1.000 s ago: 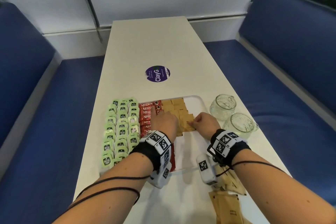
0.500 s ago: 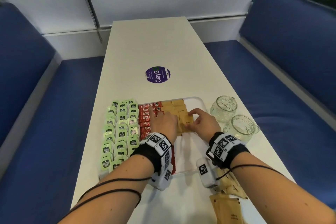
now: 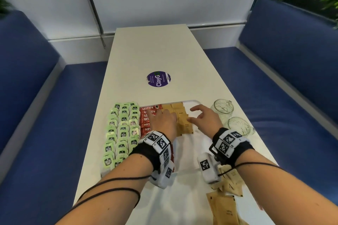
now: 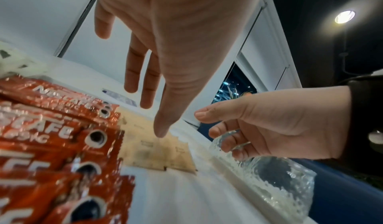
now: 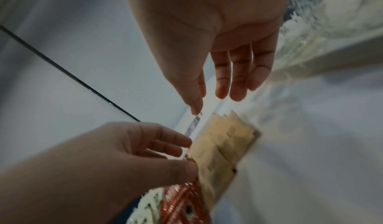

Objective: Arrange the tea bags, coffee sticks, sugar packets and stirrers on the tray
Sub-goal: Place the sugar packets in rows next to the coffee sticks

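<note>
Left hand (image 3: 164,122) — fingers extended, nothing held — is spread over the sugar packets (image 3: 184,124); right hand (image 3: 206,120) is opened, empty, above bare tray (image 3: 190,151) floor.

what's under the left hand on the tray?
The left hand covers the seam between the red coffee sticks and the brown sugar packets on the white tray. Packets directly beneath the palm are hidden.

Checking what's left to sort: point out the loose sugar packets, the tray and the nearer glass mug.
Sugar packets (image 3: 224,210), head view, top packet's face.
Tray (image 3: 190,151), head view, bare floor.
Mug (image 3: 237,126), head view, rim.
</note>
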Demonstrator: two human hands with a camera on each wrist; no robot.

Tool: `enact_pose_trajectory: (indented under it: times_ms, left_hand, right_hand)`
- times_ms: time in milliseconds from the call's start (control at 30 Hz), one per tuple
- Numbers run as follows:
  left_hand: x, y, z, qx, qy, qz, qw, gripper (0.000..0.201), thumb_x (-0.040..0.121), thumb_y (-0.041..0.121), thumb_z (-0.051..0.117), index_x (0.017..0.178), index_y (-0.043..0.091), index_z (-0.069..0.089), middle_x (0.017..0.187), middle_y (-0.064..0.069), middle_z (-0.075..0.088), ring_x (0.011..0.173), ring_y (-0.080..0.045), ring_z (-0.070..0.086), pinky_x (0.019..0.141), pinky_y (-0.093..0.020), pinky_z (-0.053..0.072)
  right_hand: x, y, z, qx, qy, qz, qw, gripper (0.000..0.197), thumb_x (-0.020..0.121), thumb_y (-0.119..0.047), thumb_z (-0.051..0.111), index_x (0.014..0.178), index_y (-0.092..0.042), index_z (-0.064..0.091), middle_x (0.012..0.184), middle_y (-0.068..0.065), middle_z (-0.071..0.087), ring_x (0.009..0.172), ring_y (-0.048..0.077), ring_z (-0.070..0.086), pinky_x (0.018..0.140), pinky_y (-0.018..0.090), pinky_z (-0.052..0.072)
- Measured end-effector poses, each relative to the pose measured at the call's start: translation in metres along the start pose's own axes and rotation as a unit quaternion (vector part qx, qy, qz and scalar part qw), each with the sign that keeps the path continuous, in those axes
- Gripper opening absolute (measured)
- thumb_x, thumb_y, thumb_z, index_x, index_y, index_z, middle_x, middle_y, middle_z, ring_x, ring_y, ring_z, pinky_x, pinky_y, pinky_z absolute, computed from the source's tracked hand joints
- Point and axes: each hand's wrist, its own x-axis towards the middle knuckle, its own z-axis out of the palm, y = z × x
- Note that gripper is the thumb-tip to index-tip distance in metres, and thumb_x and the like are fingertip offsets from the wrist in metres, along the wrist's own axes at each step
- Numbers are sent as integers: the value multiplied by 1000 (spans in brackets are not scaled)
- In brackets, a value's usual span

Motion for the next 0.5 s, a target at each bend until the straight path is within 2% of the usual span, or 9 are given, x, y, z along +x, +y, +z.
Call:
enact_pose_trajectory:
  times_ms: [100, 200, 367, 500]
  left_hand:
    - [-21, 1, -14, -24, 20, 13, 999, 30, 92, 41, 58, 120, 30, 60, 129, 3, 56, 129, -26, 43, 113, -61, 7]
    - [-51, 4, -20, -28, 44, 20, 998, 25, 92, 29, 59, 117, 32, 61, 127, 3, 58, 126, -24, 47, 115, -59, 8]
    - [-95, 17, -8, -42, 31, 49, 997, 28, 89, 27, 62, 116, 34, 62, 120, 6, 62, 117, -19, 55, 105, -47, 22]
    - [-123, 32, 15, -67, -2, 91, 994, 28, 89, 30, 62, 117, 32, 62, 114, 8, 66, 109, -17, 60, 100, -43, 25]
  right_hand:
    - [-15, -14, -23, 9, 15, -13, 1000, 21, 79, -35, 75, 97, -31, 66, 76, 0, 66, 66, 15, 63, 63, 28, 49]
    - [-46, -21, -44, 14, 4, -25, 1000, 15, 80, -30, 75, 93, -24, 70, 71, -1, 65, 57, 12, 60, 52, 20, 41]
    - [-103, -3, -56, -9, -32, -4, 999, 16, 77, -28, 77, 91, -22, 70, 75, 2, 69, 58, 11, 60, 53, 22, 42]
    - [-139, 29, -54, -39, -87, 23, 995, 19, 74, -27, 81, 89, -24, 70, 75, 3, 71, 60, 13, 62, 58, 27, 49]
